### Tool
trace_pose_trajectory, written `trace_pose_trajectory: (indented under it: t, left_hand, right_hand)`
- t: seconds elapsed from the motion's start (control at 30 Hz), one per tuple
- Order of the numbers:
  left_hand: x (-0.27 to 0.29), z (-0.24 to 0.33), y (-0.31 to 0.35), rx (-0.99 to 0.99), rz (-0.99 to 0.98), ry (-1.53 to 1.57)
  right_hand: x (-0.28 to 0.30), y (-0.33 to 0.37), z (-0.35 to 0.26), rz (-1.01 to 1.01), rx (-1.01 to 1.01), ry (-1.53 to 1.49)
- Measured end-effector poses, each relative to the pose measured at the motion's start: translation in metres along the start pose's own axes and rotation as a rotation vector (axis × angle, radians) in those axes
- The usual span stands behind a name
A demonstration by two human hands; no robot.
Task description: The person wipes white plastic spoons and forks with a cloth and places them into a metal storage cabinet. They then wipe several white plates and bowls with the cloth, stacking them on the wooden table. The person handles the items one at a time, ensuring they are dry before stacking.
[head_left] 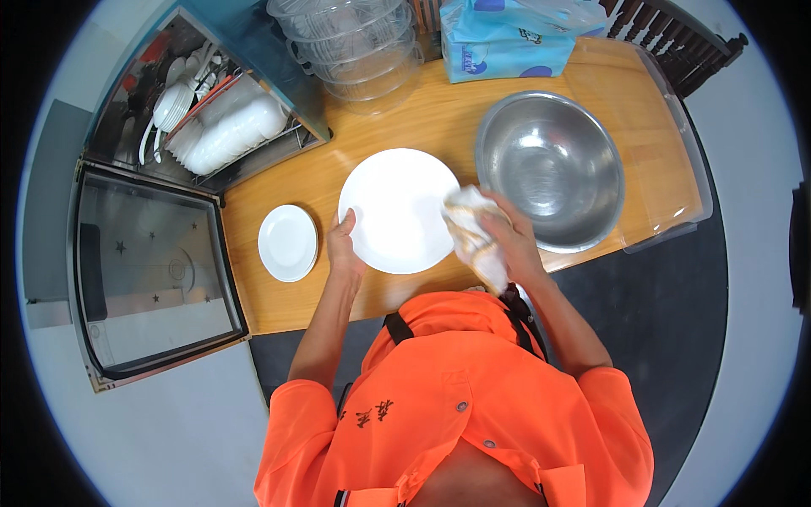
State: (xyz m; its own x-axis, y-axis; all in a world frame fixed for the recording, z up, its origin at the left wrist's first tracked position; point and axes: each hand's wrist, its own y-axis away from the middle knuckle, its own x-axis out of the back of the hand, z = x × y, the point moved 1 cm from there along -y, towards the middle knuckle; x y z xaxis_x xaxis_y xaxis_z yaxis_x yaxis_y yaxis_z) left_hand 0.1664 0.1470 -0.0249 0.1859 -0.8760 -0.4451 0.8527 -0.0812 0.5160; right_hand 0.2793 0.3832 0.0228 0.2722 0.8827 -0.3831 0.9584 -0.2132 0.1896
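Note:
A large white plate (pixel 399 209) is in front of me above the wooden table. My left hand (pixel 345 243) grips its left edge, with the thumb over the top and the fingers hidden beneath. At the plate's right edge, my right hand (pixel 510 237) holds a white and tan cloth (pixel 470 228) that hangs down toward my lap. A small stack of white saucers (pixel 288 243) sits on the table left of my left hand. Just beyond my right hand stands a wide steel bowl (pixel 551 169); only its shiny inside shows, with nothing visible in it.
On the left, a dish cabinet (pixel 215 160) has its glass door (pixel 156 270) swung open; white bowls (pixel 232 131) and spoons fill its rack. Stacked clear plastic baskets (pixel 351 46) and a blue tissue pack (pixel 507 42) stand at the table's back. A wooden chair back (pixel 676 38) is at far right.

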Motion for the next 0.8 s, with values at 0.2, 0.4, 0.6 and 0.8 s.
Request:
trace_pose_trajectory:
  t: [0.2, 0.4, 0.6, 0.8]
  left_hand:
    - [-0.008, 0.002, 0.015, 0.028, -0.112, 0.152]
    - [0.002, -0.015, 0.015, -0.062, -0.049, 0.157]
    - [0.005, 0.005, 0.022, -0.118, -0.042, 0.157]
    - [0.004, -0.007, 0.015, -0.155, -0.058, 0.136]
  right_hand:
    - [-0.038, -0.055, 0.012, -0.244, 0.765, 1.259]
    - [-0.1, -0.028, 0.077, -0.285, 0.677, 1.118]
    - [-0.069, -0.053, 0.033, -0.146, 0.831, 1.461]
    - [-0.109, -0.056, 0.061, -0.219, 0.851, 1.229]
